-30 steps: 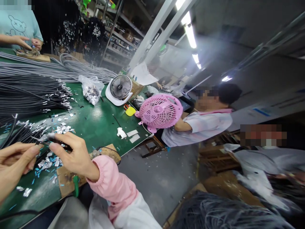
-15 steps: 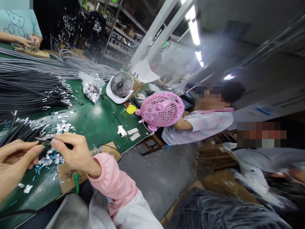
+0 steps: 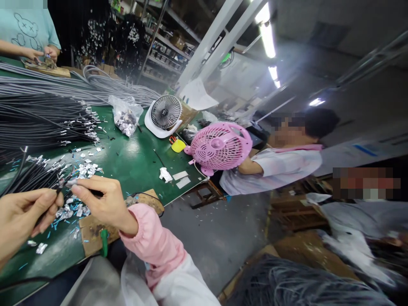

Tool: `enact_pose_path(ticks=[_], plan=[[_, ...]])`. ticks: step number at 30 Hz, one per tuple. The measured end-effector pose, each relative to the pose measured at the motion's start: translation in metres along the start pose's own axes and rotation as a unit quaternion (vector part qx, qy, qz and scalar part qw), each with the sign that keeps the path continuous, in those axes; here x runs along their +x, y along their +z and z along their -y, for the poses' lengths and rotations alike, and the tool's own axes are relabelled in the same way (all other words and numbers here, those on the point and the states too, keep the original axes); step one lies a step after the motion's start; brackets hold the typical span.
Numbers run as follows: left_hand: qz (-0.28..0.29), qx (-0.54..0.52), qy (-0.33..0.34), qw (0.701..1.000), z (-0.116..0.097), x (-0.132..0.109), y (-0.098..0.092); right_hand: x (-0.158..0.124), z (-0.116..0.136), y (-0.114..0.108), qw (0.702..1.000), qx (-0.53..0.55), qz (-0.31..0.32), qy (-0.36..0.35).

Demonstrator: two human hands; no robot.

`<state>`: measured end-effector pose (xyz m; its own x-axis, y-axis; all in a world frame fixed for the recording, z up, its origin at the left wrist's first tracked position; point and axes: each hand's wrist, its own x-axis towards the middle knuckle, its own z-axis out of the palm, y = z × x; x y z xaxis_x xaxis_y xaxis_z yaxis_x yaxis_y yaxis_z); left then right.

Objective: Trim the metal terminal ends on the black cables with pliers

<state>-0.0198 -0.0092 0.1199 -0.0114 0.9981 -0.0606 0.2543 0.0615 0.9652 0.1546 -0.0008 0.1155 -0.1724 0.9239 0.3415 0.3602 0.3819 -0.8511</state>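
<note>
left hand (image 3: 19, 219): fingers pinched on a black wire (image 3: 47, 208); low over the counter (image 3: 134, 159)
right hand (image 3: 102, 199): thumb and forefinger clamped on the same wire's foil tip (image 3: 70, 183)
wire: spans between both hands; just above foil scraps (image 3: 68, 210)
near: wire bundle (image 3: 35, 123) further left; pink fan (image 3: 219, 146) well apart

Left hand (image 3: 19, 216), right hand (image 3: 103, 202): fingertips pinched, facing.

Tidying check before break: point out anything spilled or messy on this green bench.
Silver foil scraps and blue bits lie strewn over the green table around both hands, left hand and right hand, which pinch a black cable end. White scraps lie near the edge.
</note>
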Motion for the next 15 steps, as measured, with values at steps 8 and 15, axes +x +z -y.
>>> enact_pose_path(ticks=[8,15], plan=[[-0.139,-0.011,-0.007,0.99,-0.007,-0.005,0.013,0.005,-0.004,0.005,0.999,0.003,-0.033,-0.034],[-0.027,0.052,0.125,0.99,0.004,0.0,0.005,0.004,-0.006,0.006,0.998,-0.05,-0.011,-0.035]])
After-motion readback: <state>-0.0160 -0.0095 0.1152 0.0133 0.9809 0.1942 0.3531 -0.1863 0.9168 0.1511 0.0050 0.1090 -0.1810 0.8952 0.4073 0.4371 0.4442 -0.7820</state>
